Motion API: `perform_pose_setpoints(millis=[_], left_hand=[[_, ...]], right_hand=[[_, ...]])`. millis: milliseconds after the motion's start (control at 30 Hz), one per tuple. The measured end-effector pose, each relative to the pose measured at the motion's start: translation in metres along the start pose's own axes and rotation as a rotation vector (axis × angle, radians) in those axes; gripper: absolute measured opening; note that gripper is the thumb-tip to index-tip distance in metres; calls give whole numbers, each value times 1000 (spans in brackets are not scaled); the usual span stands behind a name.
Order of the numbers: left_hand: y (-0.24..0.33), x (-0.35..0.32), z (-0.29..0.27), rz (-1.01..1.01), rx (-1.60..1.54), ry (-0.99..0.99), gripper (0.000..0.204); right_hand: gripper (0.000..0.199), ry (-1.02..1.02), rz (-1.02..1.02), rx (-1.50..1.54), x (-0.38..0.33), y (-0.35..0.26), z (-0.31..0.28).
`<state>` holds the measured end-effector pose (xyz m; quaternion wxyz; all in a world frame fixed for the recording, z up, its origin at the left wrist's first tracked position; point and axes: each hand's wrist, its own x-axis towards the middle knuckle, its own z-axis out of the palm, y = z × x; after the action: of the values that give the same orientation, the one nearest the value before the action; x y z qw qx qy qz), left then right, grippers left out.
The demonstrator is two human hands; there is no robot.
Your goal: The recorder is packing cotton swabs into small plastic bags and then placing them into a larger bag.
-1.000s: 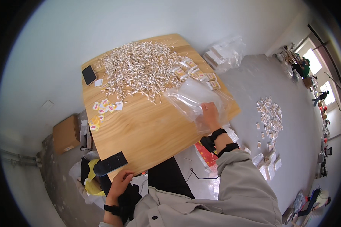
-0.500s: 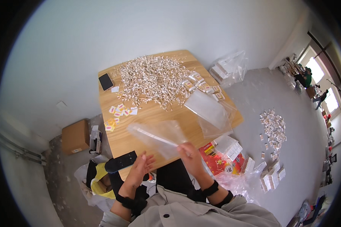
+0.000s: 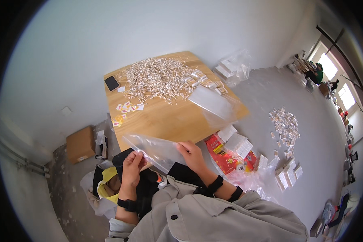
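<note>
A clear plastic bag (image 3: 159, 150) stretches between my two hands over the near edge of the wooden table (image 3: 165, 120). My right hand (image 3: 192, 157) pinches its right side between thumb and fingers. My left hand (image 3: 132, 166) has its fingers closed at the bag's left lower edge. Farther back on the tabletop lies a big heap of loose cotton swabs (image 3: 155, 78). Several small filled packs of swabs (image 3: 205, 82) lie at the heap's right, and more flat clear bags (image 3: 213, 103) rest at the table's right edge.
Small printed cards (image 3: 126, 108) and a phone (image 3: 111, 83) lie at the table's left. A red bag (image 3: 230, 161) with stacked white packs (image 3: 238, 145) stands at right. Many small packs (image 3: 285, 126) cover part of the floor; a cardboard box (image 3: 80, 145) sits at left.
My left hand, apart from the bag and with fingers spread before, has closed on its edge. The bag has come nearer to me, and my right hand still holds it.
</note>
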<state>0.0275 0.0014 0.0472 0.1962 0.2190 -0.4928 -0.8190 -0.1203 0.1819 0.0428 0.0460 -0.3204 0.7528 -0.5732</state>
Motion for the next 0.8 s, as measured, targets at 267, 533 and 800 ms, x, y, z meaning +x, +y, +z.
perform_pose_setpoints(millis=[267,533,800], left_hand=[[12,-15,0,88,97,-41,15],[12,-39,22,203,149,-106,12],[-4,-39,14,71,184,-73,16]], right_hand=[[18,80,-116,-160,1,-35,1],[39,-429,-193,173,-20,-73,34],[33,-530,-48,133,-25,-71,31]])
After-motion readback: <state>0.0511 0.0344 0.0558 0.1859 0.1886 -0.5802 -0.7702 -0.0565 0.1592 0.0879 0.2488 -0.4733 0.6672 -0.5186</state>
